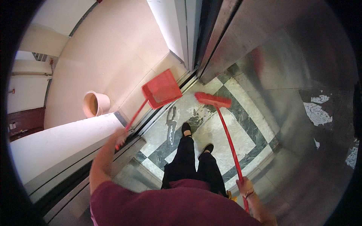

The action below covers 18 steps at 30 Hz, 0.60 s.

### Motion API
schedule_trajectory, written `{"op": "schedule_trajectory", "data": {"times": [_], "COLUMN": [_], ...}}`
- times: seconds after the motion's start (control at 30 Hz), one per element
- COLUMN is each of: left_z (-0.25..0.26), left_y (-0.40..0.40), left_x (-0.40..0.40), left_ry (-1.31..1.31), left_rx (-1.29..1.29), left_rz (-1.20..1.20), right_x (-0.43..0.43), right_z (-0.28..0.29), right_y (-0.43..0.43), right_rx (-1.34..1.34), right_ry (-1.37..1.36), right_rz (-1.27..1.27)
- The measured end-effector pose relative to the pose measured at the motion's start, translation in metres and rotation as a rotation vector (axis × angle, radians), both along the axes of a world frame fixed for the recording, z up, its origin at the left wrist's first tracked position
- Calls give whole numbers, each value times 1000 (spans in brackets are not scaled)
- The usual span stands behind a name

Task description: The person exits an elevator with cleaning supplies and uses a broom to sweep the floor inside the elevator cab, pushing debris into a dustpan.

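Note:
My left hand (121, 137) grips the handle of a red long-handled dustpan (162, 89), whose pan lies over the metal door threshold and the beige floor outside. My right hand (245, 186) is closed around the red pole of a push broom (213, 100). The broom's red head is slightly blurred and sits over the white and dark green patterned floor (237, 135), right of the dustpan and beyond my feet. A wet, dark streak (171, 124) marks the floor between the threshold and my left shoe.
A pink bucket (96, 104) stands on the beige floor outside, near the end of a white wall (68, 141). Metal sliding-door tracks (158, 115) cross the doorway. Metal wall panels enclose the right side, with torn white paper patches (318, 113) on one.

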State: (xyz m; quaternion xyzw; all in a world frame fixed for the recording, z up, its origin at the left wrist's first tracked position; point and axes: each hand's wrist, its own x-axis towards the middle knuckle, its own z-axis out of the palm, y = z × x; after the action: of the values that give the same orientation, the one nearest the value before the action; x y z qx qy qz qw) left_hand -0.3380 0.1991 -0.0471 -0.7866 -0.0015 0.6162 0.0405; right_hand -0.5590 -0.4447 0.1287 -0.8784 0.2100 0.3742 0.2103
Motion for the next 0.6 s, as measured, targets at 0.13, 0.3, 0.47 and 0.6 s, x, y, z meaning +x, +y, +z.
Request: {"op": "schedule_trajectory", "data": {"times": [0.13, 0.3, 0.47, 0.6], "left_z": [140, 146, 152, 152], "left_y": [-121, -186, -217, -218], "left_x": [-130, -283, -320, -347], "left_ry": [-186, -207, -14, 159], "left_rx": [10, -216, -320, -350], "left_rz": [1042, 1884, 2276, 2450], "right_x": [21, 102, 109, 23], "right_z": [-58, -119, -175, -171], "right_y": [-12, 44, 56, -33], "right_rx": [62, 244, 251, 188], "right_ry": [41, 26, 11, 72], "right_rz": [96, 368, 254, 209]}}
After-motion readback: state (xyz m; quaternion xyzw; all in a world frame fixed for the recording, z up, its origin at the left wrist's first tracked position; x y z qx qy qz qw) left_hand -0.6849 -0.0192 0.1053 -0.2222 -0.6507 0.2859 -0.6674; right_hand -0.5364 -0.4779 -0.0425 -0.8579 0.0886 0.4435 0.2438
